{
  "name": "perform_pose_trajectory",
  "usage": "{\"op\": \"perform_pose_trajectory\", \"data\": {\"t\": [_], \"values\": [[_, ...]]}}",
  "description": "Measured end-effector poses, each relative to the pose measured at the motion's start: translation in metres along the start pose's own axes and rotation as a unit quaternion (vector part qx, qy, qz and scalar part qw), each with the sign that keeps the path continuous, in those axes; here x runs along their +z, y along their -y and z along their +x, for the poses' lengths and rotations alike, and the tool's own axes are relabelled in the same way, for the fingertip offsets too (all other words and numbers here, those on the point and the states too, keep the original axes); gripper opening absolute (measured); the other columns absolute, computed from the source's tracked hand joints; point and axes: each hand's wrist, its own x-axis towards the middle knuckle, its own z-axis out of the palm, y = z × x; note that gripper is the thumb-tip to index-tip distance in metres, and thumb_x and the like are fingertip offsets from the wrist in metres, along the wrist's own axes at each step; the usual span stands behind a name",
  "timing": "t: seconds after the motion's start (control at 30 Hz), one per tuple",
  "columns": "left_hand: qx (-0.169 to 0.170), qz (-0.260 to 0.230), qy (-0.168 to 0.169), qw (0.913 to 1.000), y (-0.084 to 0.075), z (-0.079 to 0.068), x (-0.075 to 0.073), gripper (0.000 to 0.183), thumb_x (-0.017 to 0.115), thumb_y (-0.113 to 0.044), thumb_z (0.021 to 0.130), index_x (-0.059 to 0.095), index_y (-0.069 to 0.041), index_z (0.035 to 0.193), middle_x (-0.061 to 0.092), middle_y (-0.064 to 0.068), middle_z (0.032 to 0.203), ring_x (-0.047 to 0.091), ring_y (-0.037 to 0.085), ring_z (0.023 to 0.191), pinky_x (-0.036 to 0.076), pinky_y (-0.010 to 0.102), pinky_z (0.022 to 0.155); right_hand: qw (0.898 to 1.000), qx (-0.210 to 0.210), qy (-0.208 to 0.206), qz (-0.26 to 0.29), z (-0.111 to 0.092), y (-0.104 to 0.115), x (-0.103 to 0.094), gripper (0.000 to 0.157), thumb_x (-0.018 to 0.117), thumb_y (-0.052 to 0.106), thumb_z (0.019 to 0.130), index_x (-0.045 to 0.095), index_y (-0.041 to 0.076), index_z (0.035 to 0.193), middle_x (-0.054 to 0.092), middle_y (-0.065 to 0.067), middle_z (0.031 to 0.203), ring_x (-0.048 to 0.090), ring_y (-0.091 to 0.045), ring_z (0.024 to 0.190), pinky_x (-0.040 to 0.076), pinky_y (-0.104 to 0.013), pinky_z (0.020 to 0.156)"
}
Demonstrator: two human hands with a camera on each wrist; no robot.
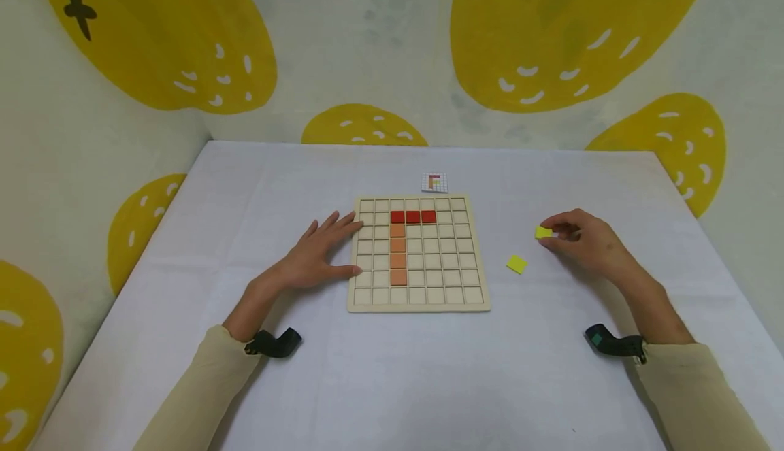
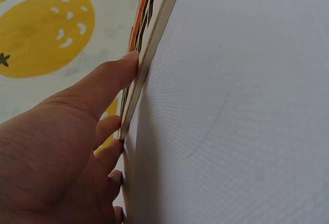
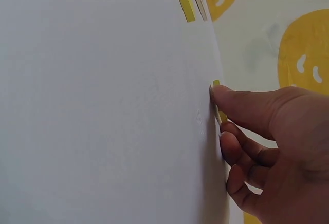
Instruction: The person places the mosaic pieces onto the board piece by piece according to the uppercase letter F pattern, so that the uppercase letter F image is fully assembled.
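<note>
A wooden grid board (image 1: 429,296) lies flat on the table, with three red tiles (image 1: 413,217) in a row near its top and a column of orange tiles (image 1: 398,260) below the leftmost red one. My left hand (image 1: 315,254) rests at the board's left edge, fingers spread and thumb touching the rim. To the right of the board, my right hand (image 1: 582,239) pinches a yellow tile (image 1: 542,232) between thumb and fingers, close over the table. Another yellow tile (image 1: 516,264) lies on the cloth between the board and that hand.
A small pattern card (image 1: 435,182) with a coloured grid lies just behind the board. White cloth (image 1: 380,383) covers the table. Behind it hangs a pale backdrop with large yellow fruit prints (image 1: 508,43). Each wrist carries a black camera mount (image 1: 612,342).
</note>
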Motion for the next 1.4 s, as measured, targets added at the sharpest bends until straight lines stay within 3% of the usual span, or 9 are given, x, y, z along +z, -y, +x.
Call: {"op": "perform_pose_trajectory", "data": {"t": [0.33,0.67,1.4], "values": [[-0.003,0.002,0.001,1.0,0.0,0.001,0.0,0.087,0.078,-0.043,0.091,0.035,-0.022,0.164,0.021,0.003,0.176,0.005,0.033,0.166,0.0,0.061,0.133,1.0,0.008,0.001,0.009,0.006,0.011,0.005,0.034,0.078,0.021,0.095,0.072,0.004,0.124,0.067,-0.018,0.112,0.061,-0.03,0.099,0.043,-0.013,0.078],[-0.006,0.002,0.0,1.0,0.002,-0.001,0.001,0.087,0.079,-0.043,0.091,0.035,-0.022,0.164,0.021,0.003,0.176,0.005,0.034,0.166,0.0,0.062,0.132,1.0,0.011,0.011,0.015,0.015,0.024,0.013,0.034,0.076,0.022,0.096,0.071,0.004,0.124,0.068,-0.018,0.114,0.062,-0.031,0.101,0.05,-0.035,0.088],[-0.003,0.006,0.004,1.0,0.0,-0.001,0.002,0.088,0.078,-0.043,0.092,0.033,-0.022,0.165,0.019,0.003,0.177,0.004,0.034,0.166,-0.001,0.062,0.132,0.999,-0.017,0.015,0.041,0.031,0.066,0.039,0.029,0.077,0.018,0.095,0.073,0.007,0.121,0.067,-0.012,0.111,0.061,-0.027,0.098,0.051,-0.038,0.088]]}}
